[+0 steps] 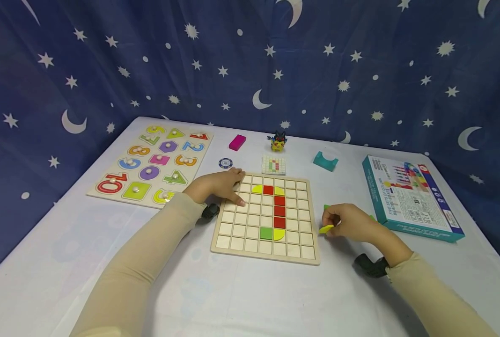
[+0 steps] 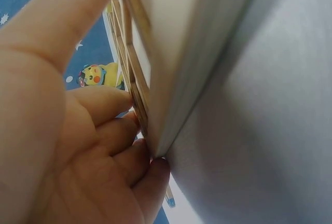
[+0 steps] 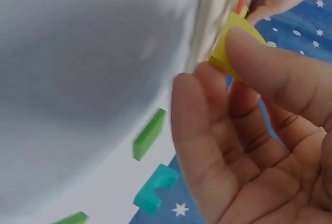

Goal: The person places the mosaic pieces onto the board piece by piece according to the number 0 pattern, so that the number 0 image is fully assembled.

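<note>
Grid board [image 1: 251, 245] (head view): lies flat between the hands, bearing red squares [image 1: 279, 211], a green square [image 1: 266, 233] and yellow rounded pieces [image 1: 279, 234].
Left hand [image 1: 222, 184] (head view): rests on the board's left side, thumb and fingers apart.
Right hand [image 1: 351, 222] (head view): pinches a yellow piece [image 1: 326, 229] just beside the board's right edge.
Board edge (left wrist view): fingertips touch it; a yellow figure [image 2: 96, 73] shows beyond.
Yellow piece (right wrist view): clamped between thumb and fingers; a green piece [image 3: 149, 134] and teal arch [image 3: 155, 189] lie apart from it.
</note>
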`<action>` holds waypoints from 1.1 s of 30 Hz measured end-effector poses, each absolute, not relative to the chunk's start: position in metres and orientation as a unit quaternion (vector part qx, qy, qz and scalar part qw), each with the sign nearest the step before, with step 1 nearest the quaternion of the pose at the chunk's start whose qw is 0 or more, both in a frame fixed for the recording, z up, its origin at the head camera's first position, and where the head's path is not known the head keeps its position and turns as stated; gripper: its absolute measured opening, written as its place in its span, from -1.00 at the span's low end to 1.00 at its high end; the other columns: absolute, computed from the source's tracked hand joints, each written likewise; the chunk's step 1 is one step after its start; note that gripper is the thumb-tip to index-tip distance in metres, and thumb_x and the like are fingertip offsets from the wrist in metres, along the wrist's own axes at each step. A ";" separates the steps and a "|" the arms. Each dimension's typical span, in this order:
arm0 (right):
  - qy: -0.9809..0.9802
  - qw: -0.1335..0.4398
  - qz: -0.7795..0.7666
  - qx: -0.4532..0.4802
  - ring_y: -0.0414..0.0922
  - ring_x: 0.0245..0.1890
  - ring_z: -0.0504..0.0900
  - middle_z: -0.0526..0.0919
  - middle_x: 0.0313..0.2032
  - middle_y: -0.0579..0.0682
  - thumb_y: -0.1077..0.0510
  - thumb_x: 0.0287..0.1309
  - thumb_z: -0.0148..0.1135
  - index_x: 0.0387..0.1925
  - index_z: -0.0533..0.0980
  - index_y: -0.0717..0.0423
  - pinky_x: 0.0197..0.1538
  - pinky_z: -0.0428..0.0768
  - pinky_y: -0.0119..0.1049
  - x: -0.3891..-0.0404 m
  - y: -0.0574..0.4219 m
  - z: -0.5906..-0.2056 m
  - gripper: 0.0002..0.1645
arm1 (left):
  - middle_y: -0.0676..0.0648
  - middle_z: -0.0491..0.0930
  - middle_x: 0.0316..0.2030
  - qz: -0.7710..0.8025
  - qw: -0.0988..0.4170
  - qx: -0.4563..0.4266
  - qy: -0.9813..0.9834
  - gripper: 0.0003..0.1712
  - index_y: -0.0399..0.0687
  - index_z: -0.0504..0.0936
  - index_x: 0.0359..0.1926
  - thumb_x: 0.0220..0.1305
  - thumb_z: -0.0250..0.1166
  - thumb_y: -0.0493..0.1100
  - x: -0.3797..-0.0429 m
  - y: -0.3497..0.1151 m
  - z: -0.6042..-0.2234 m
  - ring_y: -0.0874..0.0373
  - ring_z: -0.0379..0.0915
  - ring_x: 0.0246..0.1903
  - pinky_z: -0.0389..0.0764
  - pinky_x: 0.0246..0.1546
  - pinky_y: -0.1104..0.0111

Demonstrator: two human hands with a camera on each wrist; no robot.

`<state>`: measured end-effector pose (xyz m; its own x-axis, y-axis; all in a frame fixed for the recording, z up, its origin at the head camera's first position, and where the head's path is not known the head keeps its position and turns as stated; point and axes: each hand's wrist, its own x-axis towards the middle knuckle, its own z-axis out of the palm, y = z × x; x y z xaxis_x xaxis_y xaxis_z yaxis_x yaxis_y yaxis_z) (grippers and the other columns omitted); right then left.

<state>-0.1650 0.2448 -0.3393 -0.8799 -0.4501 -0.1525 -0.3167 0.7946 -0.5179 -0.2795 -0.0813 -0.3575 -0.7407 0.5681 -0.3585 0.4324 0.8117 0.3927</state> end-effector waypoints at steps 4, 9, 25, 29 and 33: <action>0.941 0.117 -0.242 -0.205 -0.15 -0.41 0.41 0.51 -0.47 -0.11 0.37 -0.11 0.33 -0.49 0.49 0.08 -0.35 0.43 -0.33 -0.166 0.243 -0.332 -0.81 | -0.19 -0.20 0.44 0.143 0.235 0.271 0.922 0.16 -0.21 -0.10 0.42 0.00 0.37 0.16 -0.279 -0.081 -0.358 -0.06 -0.37 0.43 -0.15 0.40 0.10; 0.939 0.123 -0.249 -0.201 -0.13 -0.38 0.42 0.53 -0.41 -0.05 0.34 -0.06 0.31 -0.43 0.52 0.12 -0.32 0.46 -0.31 -0.172 0.232 -0.324 -0.86 | -0.18 -0.20 0.44 0.142 0.238 0.267 0.923 0.17 -0.19 -0.10 0.43 0.00 0.37 0.17 -0.279 -0.081 -0.357 -0.05 -0.37 0.43 -0.16 0.40 0.10; 0.904 0.204 -0.276 -0.256 -0.13 -0.43 0.40 0.44 -0.49 -0.03 0.37 -0.04 0.27 -0.27 0.48 0.20 -0.37 0.43 -0.35 -0.203 0.158 -0.312 -0.77 | -0.19 -0.20 0.44 0.127 0.236 0.274 0.924 0.18 -0.20 -0.12 0.43 0.00 0.35 0.21 -0.280 -0.081 -0.357 -0.06 -0.38 0.43 -0.16 0.40 0.09; 0.900 0.221 -0.277 -0.256 -0.16 -0.47 0.43 0.48 -0.50 -0.04 0.34 -0.05 0.31 -0.39 0.47 0.15 -0.41 0.47 -0.39 -0.206 0.139 -0.312 -0.82 | -0.19 -0.19 0.44 0.127 0.235 0.271 0.925 0.18 -0.20 -0.11 0.43 -0.01 0.34 0.21 -0.280 -0.081 -0.358 -0.06 -0.38 0.43 -0.15 0.40 0.09; 0.899 0.228 -0.259 -0.270 -0.19 -0.48 0.46 0.52 -0.47 -0.06 0.28 -0.06 0.36 -0.45 0.50 0.10 -0.43 0.47 -0.40 -0.207 0.125 -0.315 -0.84 | -0.18 -0.20 0.44 0.127 0.238 0.267 0.925 0.19 -0.19 -0.11 0.43 -0.01 0.34 0.22 -0.280 -0.081 -0.357 -0.05 -0.39 0.43 -0.16 0.40 0.09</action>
<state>-0.2074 0.1246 -0.3152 -0.7495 -0.6040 -0.2710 -0.3675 0.7202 -0.5885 -0.2800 -0.0808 -0.3572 -0.7443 0.5545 -0.3722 0.4338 0.8252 0.3618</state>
